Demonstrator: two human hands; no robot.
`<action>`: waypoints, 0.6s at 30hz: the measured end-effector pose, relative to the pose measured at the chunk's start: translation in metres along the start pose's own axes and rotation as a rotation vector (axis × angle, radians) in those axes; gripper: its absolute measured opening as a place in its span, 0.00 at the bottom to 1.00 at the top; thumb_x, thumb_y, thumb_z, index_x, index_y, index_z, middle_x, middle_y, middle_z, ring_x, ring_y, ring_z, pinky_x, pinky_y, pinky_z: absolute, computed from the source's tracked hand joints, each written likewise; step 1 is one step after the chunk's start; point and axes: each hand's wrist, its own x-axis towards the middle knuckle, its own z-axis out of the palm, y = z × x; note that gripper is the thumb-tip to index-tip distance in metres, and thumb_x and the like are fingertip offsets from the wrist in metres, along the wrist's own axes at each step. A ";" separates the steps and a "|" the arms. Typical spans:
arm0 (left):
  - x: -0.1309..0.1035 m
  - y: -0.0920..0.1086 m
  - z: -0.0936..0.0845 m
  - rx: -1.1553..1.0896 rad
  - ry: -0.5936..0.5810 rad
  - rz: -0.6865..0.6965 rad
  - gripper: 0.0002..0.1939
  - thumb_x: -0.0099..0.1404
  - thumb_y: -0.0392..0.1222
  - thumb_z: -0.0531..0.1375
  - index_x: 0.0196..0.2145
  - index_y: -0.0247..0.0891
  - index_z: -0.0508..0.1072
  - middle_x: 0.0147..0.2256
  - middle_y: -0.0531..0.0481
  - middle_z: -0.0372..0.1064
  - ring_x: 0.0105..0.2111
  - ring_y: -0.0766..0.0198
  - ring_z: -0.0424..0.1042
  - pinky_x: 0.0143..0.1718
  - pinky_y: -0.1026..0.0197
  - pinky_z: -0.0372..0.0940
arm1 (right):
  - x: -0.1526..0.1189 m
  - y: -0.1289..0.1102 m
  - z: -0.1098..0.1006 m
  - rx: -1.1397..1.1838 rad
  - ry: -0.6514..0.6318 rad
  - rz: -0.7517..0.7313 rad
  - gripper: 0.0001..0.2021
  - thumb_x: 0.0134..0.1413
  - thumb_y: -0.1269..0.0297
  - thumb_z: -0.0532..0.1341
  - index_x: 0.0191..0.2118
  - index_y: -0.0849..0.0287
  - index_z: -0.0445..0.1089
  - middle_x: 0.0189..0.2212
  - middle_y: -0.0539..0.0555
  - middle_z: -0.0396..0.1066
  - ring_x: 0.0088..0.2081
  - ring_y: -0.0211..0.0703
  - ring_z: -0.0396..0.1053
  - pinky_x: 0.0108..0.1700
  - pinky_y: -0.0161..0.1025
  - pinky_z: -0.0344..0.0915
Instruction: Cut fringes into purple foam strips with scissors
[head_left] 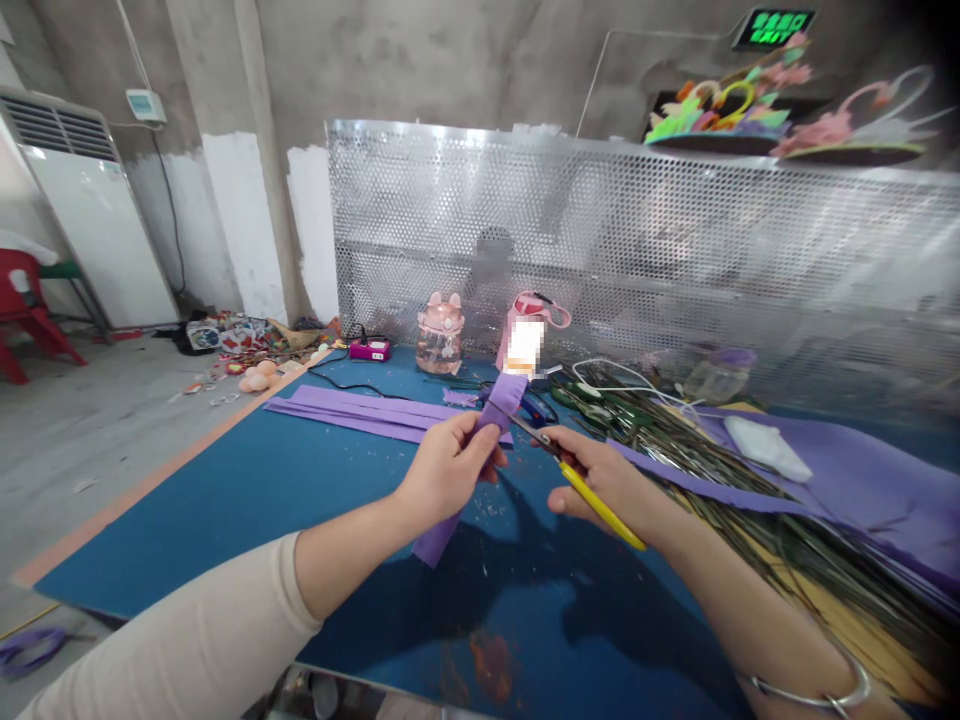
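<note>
My left hand [457,462] pinches a purple strip [441,538] between thumb and fingers, above the blue tabletop. One end of the strip rises toward the back and the other hangs below the hand. In my right hand [600,480] is a pair of scissors [596,500] with yellow handles. Its blades reach left to the upper part of the held strip; whether they are cutting into it cannot be made out. Behind my left hand lies a flat stack of purple strips [352,413].
Green wire-like stems [652,430] and a purple sheet [847,450] cover the table's right. At the back stand a pink water bottle [441,335], a magenta box [370,349] and a perforated metal panel [637,240]. A blue-handled tool [536,408] lies behind the scissors.
</note>
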 end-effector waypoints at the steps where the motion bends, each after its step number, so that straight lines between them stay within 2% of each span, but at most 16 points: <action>1: 0.000 0.000 0.000 -0.003 0.008 0.006 0.12 0.63 0.46 0.52 0.27 0.36 0.64 0.23 0.54 0.65 0.19 0.72 0.64 0.23 0.67 0.60 | 0.000 0.000 0.000 0.014 -0.017 -0.007 0.37 0.40 0.34 0.59 0.48 0.61 0.64 0.34 0.55 0.66 0.32 0.46 0.62 0.33 0.38 0.61; 3: 0.000 -0.001 -0.001 -0.001 0.016 0.010 0.12 0.63 0.46 0.52 0.27 0.36 0.64 0.23 0.54 0.65 0.19 0.72 0.64 0.23 0.67 0.60 | -0.001 -0.001 -0.001 -0.005 -0.040 -0.017 0.38 0.38 0.33 0.59 0.47 0.60 0.65 0.36 0.56 0.67 0.34 0.49 0.64 0.35 0.40 0.62; 6: -0.001 -0.003 0.000 0.019 0.011 0.014 0.12 0.63 0.46 0.53 0.27 0.36 0.64 0.23 0.54 0.66 0.19 0.72 0.64 0.23 0.67 0.60 | -0.001 -0.002 -0.001 -0.046 -0.033 -0.026 0.38 0.37 0.30 0.57 0.44 0.60 0.67 0.34 0.56 0.67 0.34 0.49 0.64 0.35 0.40 0.62; 12: -0.003 -0.003 0.001 0.062 -0.019 0.036 0.12 0.63 0.45 0.53 0.27 0.36 0.65 0.23 0.54 0.66 0.19 0.72 0.64 0.22 0.68 0.60 | -0.001 -0.001 -0.001 -0.080 -0.001 -0.052 0.40 0.37 0.29 0.55 0.44 0.62 0.68 0.31 0.54 0.65 0.30 0.44 0.60 0.32 0.37 0.59; 18: -0.003 -0.003 0.000 0.086 -0.047 0.055 0.12 0.64 0.45 0.53 0.26 0.35 0.66 0.24 0.54 0.67 0.20 0.72 0.65 0.22 0.69 0.60 | -0.001 -0.004 0.000 -0.067 0.003 -0.053 0.38 0.36 0.28 0.54 0.39 0.62 0.69 0.25 0.49 0.59 0.26 0.40 0.54 0.27 0.34 0.54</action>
